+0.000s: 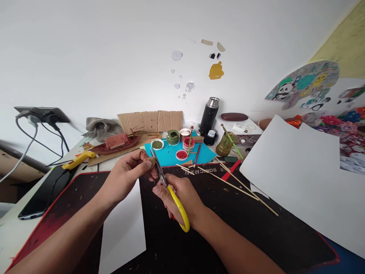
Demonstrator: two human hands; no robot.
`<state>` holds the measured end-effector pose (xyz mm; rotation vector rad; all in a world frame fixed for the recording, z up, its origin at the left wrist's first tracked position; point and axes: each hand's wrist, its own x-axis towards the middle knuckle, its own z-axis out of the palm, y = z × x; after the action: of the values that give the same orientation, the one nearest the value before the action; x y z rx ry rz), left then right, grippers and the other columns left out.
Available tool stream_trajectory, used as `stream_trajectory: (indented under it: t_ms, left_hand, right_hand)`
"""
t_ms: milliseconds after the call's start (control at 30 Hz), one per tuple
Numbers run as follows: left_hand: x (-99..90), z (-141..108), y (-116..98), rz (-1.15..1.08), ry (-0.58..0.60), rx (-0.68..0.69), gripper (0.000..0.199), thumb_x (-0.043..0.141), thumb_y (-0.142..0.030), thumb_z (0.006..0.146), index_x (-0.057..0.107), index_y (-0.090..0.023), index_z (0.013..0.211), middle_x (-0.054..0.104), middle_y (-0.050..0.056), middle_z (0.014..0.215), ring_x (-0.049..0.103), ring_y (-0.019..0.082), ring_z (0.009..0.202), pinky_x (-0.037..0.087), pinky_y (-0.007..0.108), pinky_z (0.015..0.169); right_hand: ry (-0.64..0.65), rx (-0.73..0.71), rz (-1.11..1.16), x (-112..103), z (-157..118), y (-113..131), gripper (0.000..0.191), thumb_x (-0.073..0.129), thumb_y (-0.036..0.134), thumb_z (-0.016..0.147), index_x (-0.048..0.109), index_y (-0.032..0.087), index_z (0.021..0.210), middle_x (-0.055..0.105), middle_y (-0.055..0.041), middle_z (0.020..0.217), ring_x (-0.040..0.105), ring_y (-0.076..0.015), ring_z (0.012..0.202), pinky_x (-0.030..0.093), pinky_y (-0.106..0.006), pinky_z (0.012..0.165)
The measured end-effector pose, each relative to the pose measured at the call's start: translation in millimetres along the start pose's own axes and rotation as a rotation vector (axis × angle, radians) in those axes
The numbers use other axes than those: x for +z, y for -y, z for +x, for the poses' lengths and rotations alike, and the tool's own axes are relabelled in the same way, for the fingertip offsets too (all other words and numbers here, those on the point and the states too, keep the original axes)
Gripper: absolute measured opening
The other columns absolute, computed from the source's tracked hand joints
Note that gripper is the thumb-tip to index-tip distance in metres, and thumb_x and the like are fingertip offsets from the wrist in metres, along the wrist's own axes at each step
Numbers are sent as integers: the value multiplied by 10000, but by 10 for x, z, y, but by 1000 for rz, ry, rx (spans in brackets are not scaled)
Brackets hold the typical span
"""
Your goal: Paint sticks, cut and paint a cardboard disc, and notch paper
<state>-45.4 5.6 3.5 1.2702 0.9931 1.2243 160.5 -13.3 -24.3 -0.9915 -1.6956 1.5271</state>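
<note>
In the head view, my right hand (186, 194) is closed around a pair of scissors (179, 205) with a yellow handle. The metal blades point up and away, slightly to the left. My left hand (128, 173) is in a pinch right beside the blades, fingertips close to them. Whatever sits between those fingers is too small or too hidden to name. Both hands are above a black desk mat (171, 251) with a red edge. A white sheet of paper (125, 228) lies on the mat under my left forearm.
Behind my hands, paint jars (172, 137) stand on blue paper (168, 158). Thin wooden sticks (230, 184) and large white sheets (299, 179) lie to the right. A red model boat (116, 144), a yellow glue gun (78, 160) and a phone (40, 194) are left. A black thermos (209, 116) stands by the wall.
</note>
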Motion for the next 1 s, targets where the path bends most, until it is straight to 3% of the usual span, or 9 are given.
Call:
stream_trajectory:
  t_ms: [633,1000]
  left_hand:
    - [99,1,29,-80,-47,-11,336,888,-424,908,648,-221,788,772,17,708,703,174,666,593,285,657]
    - [98,-13,-4,-67,-87,-13,350,898,-431,886,637,-227,773,757,9,688,701,174,664,593,278,661]
  right_hand:
    - [-14,37,34,17,-4,-38,397,746,596,1018,601,244,908,526,86,543,478,-108,393,364,-228,437]
    - [41,32,80,5,7,-21,531,782,742,936,645,229,963,577,73,591,568,-119,405,416,-204,416]
